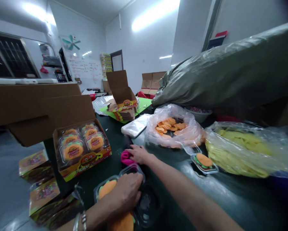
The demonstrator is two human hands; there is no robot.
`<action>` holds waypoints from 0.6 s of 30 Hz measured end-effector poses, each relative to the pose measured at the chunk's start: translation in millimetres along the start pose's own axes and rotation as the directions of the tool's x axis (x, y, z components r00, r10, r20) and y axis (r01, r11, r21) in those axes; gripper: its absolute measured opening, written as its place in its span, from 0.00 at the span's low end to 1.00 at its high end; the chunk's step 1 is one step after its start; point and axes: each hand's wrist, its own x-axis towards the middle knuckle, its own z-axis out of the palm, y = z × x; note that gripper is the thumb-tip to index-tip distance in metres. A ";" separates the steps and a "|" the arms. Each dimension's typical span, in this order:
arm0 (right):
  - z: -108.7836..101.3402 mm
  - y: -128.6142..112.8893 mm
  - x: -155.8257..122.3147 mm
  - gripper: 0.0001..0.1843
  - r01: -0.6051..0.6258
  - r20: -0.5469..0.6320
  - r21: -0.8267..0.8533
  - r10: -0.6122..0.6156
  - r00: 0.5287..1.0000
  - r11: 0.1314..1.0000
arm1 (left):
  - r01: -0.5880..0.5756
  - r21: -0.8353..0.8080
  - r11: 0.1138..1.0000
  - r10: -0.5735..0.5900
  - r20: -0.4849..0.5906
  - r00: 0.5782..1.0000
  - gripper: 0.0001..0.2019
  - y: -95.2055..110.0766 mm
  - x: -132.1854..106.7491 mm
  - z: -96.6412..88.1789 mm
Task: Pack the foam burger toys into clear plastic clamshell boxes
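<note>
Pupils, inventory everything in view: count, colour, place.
Open cardboard box: one, brown, left
Clear-packed burgers: several, orange, in box and right
Printed cartons: several, yellowish, lower left
Clear plastic bag of discs: one, orange inside, mid-right
Clear plastic bag of sheets: one, yellow inside, right
Bulging plastic sack: one, olive, upper right
Wall fan: one, teal, upper left
Rounded bundle: one, magenta, centre
Clear plastic trays: several, colourless, lower centre
Left hand: one, braceleted, lower centre
Right hand: one, bare, on bundle

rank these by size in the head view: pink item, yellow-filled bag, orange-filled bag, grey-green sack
Largest to smallest:
grey-green sack
yellow-filled bag
orange-filled bag
pink item, partly hidden by the right hand
</note>
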 end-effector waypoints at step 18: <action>14.0 -16.1 -262.4 0.29 -0.337 -0.017 -0.125 0.338 0.941 0.933 | 0.107 -0.123 0.987 -0.113 -0.040 0.993 0.15 34.3 125.2 -42.0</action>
